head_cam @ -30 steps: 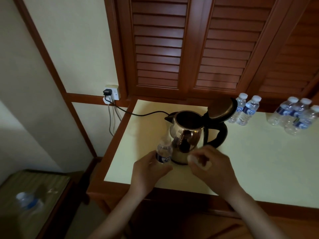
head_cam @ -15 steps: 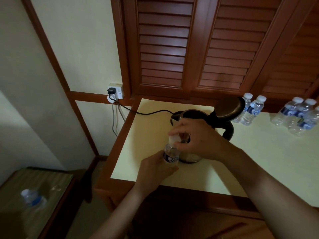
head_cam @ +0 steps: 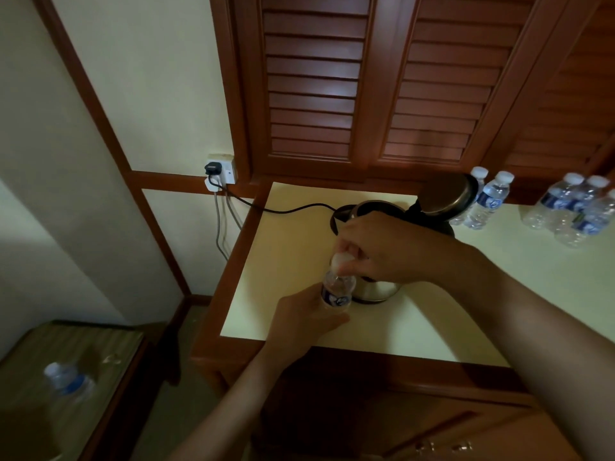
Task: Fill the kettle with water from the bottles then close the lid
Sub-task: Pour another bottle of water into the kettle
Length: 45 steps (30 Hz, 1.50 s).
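Note:
A small clear water bottle [head_cam: 336, 292] with a blue label stands on the cream countertop [head_cam: 293, 247], just in front of the steel kettle [head_cam: 376, 289]. My left hand [head_cam: 301, 322] grips the bottle's lower body. My right hand [head_cam: 382, 249] comes over from the right and pinches the white cap [head_cam: 341, 261] on the bottle's neck. The kettle's lid [head_cam: 447, 196] stands hinged open at the back. My right hand hides most of the kettle's mouth and body.
Two capped bottles [head_cam: 489, 201] stand behind the kettle and several more [head_cam: 572, 212] at the far right. A black cord [head_cam: 286, 209] runs from the kettle to a wall socket [head_cam: 221, 168]. Another bottle [head_cam: 66, 382] lies on a low table at lower left. Louvred wooden doors rise behind the counter.
My right hand moved from in front of the kettle up onto the bottle's neck with the white cap. My left hand kept its grip on the bottle.

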### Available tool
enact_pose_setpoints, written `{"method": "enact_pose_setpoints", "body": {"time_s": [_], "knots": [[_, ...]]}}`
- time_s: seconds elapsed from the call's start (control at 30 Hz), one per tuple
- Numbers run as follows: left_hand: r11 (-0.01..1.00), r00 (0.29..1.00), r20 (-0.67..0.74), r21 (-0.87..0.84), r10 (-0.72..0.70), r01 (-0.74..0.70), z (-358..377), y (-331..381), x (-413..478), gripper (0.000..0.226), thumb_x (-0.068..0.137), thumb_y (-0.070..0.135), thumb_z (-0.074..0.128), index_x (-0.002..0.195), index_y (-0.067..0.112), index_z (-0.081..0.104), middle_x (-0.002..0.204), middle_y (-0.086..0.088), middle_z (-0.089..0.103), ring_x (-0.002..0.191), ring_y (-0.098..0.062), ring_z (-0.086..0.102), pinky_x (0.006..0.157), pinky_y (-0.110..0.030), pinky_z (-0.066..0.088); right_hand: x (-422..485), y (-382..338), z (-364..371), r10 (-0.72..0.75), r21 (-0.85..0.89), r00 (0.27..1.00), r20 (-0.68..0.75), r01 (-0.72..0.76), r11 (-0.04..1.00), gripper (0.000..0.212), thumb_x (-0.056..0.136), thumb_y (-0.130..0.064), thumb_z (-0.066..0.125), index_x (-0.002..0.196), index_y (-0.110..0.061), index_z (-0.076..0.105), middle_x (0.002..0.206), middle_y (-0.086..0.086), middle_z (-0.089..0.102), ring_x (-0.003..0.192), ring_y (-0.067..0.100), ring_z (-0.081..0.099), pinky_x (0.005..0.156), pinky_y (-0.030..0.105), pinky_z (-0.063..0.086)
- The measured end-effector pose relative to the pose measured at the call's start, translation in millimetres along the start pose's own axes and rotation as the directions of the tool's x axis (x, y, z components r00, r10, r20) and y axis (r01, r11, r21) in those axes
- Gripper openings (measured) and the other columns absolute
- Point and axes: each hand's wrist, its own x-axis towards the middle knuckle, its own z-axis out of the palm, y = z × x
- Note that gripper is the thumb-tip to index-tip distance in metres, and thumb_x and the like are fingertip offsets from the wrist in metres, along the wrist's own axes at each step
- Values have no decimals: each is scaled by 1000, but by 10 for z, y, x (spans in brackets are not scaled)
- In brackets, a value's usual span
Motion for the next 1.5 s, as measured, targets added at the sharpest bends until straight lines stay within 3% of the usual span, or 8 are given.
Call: {"method": "enact_pose_setpoints", "body": {"time_s": [0.17, 0.33, 0.47, 0.77, 1.07, 1.27, 1.4, 1.5], "knots": [[1000, 1000, 3, -6, -15, 15, 11, -23, 15, 35, 77, 25, 86, 110, 19, 74, 96, 6, 77, 90, -7, 71, 80, -26, 57, 49, -124, 179, 143, -131, 988, 55, -135, 982, 48, 94, -62, 38, 97, -17, 55, 97, 1, 58, 79, 14, 55, 65, 33, 46], [1000, 1000, 30, 3, -11, 11, 10, -39, 20, 34, 78, 27, 84, 110, 24, 74, 95, 10, 77, 87, -2, 70, 80, -27, 58, 20, -209, 240, 58, -435, 998, 39, -35, 900, 118, 66, -49, -39, 125, -12, 56, 102, 13, 59, 82, 27, 57, 58, 36, 35], [1000, 999, 29, -12, -28, 29, 11, -2, 12, 30, 77, 26, 86, 104, 32, 72, 89, 14, 76, 82, 0, 70, 70, -16, 54, 43, -366, 247, 132, -490, 956, -263, -250, 835, 48, 101, -45, 36, 67, -13, 50, 58, 3, 38, 45, 16, 33, 44, 25, 22], [1000, 978, 205, -21, 21, -17, 142, 102, -24, 37, 70, 29, 92, 103, 24, 77, 92, 12, 78, 85, -1, 72, 77, -23, 58, -603, -66, 366, 309, -53, 908, -285, -336, 940, 49, 93, -66, 29, 66, -27, 39, 65, -7, 52, 61, 8, 53, 56, 33, 47], [998, 951, 304, -26, 55, -49, 1193, 882, -6, 34, 64, 49, 90, 91, 34, 75, 88, 17, 77, 82, -2, 73, 82, -36, 61, -1464, 777, 294, 570, 280, 712, -409, -497, 822, 57, 89, -64, 50, 59, -16, 44, 51, -2, 47, 49, 10, 48, 50, 29, 34], [990, 976, 175, -80, 131, -118, 2187, 1229, 519, 35, 70, 44, 88, 102, 38, 75, 91, 15, 78, 91, -4, 73, 84, -47, 59, -2202, 1594, 472, 663, 560, 708, -243, -456, 692, 55, 68, -72, 68, 102, -33, 50, 88, -14, 64, 66, 0, 61, 59, 19, 47], [975, 971, 97, -2, 219, -220, 2871, 1478, 829, 27, 72, 49, 81, 97, 48, 71, 81, 28, 73, 85, 8, 69, 74, -24, 57, -2545, 2173, 738, 707, 654, 643, -295, -404, 640, 49, 72, -56, 79, 109, -36, 53, 98, -21, 64, 78, -7, 62, 67, 11, 47], [950, 960, 60, 139, 275, -281, 3337, 1519, 1080, 43, 67, 53, 76, 104, 32, 72, 87, 12, 76, 82, -4, 72, 71, -33, 59, -2703, 2559, 864, 740, 718, 569, -358, -340, 608, 42, 73, -42, 83, 107, -34, 58, 97, -23, 66, 86, -8, 60, 68, 8, 44]]}}
